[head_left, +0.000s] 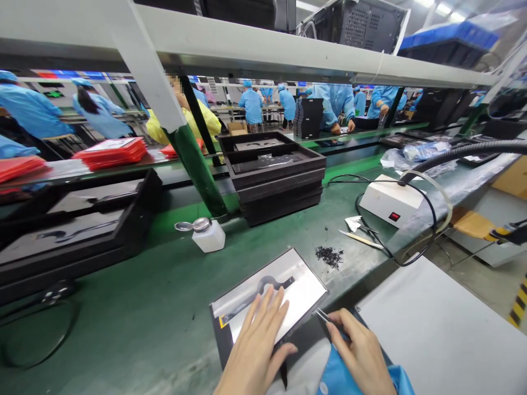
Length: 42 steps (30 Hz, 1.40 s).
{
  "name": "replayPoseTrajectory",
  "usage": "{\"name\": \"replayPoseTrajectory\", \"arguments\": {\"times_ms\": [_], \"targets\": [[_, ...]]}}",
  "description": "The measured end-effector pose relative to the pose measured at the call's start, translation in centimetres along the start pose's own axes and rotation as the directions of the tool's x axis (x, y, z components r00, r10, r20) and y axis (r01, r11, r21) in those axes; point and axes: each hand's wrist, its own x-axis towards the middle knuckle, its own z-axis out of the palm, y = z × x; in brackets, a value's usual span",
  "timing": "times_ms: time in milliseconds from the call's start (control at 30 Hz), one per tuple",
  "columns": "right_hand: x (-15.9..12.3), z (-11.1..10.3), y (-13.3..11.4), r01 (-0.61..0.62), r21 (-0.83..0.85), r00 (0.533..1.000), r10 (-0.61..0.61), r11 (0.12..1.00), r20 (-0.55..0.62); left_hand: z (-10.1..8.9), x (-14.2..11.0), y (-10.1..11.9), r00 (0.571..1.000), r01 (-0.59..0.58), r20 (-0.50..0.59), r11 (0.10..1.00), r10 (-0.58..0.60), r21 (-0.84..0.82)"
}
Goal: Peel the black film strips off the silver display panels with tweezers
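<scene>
So, panel (pixel 302 291) at 6 o'clock; left hand (pixel 261 334) flat on it, gripping nothing, presumably steadying it. Right hand (pixel 358 345) pinches what look like tweezers (pixel 323 315), tips by panel's 3 o'clock edge.

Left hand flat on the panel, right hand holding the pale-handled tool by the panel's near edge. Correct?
Wrong tool: the head view shows the right hand holding slim metal tweezers by the panel's near edge. The pale-handled tool lies on the bench. The left hand is flat on the panel, as stated.
</scene>
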Motion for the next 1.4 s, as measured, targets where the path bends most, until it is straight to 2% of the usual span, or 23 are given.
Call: {"name": "replayPoseTrajectory", "arguments": {"times_ms": [233,400,533,633,700,800,867,967,1133,1400], "targets": [[0.0,0.5,0.0,0.033,-0.051,0.999,-0.032,0.998,0.021,2.2,-1.4,1.3,0.992,0.124,0.012,0.989,-0.123,-0.085],[0.1,0.6,-0.2,0.058,-0.06,0.998,-0.059,0.997,-0.009,3.1,-1.8,1.3,0.992,0.117,-0.039,0.988,-0.121,-0.099],[0.3,0.5,-0.7,-0.003,0.02,1.0,0.003,1.0,0.004,2.7,-1.6,1.2,0.994,0.101,-0.037,0.991,-0.104,-0.086],[0.7,0.4,-0.8,-0.131,0.14,0.989,0.12,0.981,0.085,2.2,-1.4,1.1,0.997,0.08,0.001,0.995,-0.08,-0.064],[1.2,0.4,-0.8,-0.279,0.278,0.955,0.234,0.919,0.183,2.2,-1.4,0.9,0.997,0.075,0.023,0.996,-0.074,-0.058],[1.8,0.6,-0.6,-0.506,0.465,0.858,0.364,0.726,0.363,2.5,-1.6,0.7,0.998,0.065,0.028,0.997,-0.064,-0.052],[2.0,0.7,-0.6,-0.583,0.527,0.811,0.397,0.618,0.43,2.7,-1.8,0.6,0.998,0.061,0.025,0.997,-0.06,-0.045],[2.0,0.7,-0.8,-0.621,0.584,0.784,0.413,0.524,0.463,2.8,-1.9,0.5,0.998,0.06,0.029,0.997,-0.058,-0.055],[1.9,0.6,-1.0,-0.649,0.607,0.76,0.42,0.458,0.496,2.6,-1.7,0.5,0.997,0.073,0.03,0.994,-0.071,-0.085],[2.0,0.2,-0.6,-0.636,0.62,0.77,0.427,0.459,0.474,2.4,-1.7,0.6,0.996,0.076,0.043,0.993,-0.073,-0.089]]}}
